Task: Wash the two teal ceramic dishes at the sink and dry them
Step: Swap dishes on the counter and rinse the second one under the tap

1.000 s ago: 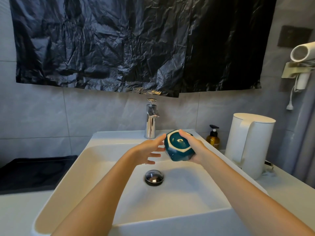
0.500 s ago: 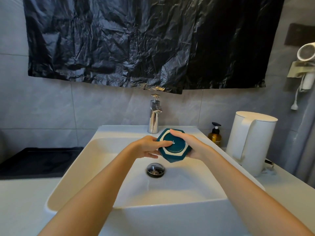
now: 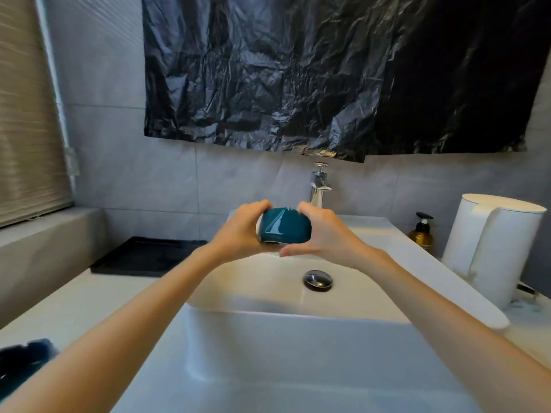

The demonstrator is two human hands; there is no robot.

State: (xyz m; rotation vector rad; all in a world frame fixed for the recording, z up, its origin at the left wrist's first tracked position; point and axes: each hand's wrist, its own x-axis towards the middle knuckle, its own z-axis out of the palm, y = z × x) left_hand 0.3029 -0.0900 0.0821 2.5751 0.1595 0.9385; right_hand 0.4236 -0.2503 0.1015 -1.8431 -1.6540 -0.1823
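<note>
Holds dish [image 3: 283, 226] with both hands above sink [image 3: 298, 338], just in front of faucet [image 3: 319, 186]. Wraps left hand [image 3: 238, 234] round its left side and right hand [image 3: 325, 236] round its right, fingers curled over top, thumbs underneath. Turns glossy teal outside toward camera. Tray [image 3: 149, 256] left of sink; kettle [image 3: 492, 248], bottle [image 3: 422, 234] right.

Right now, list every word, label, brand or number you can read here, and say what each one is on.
No text can be read anywhere in this view.
Soap bottle: any label is too small and blurred to read.
Kettle, tap and teal dish: plain, no marking shows.
</note>
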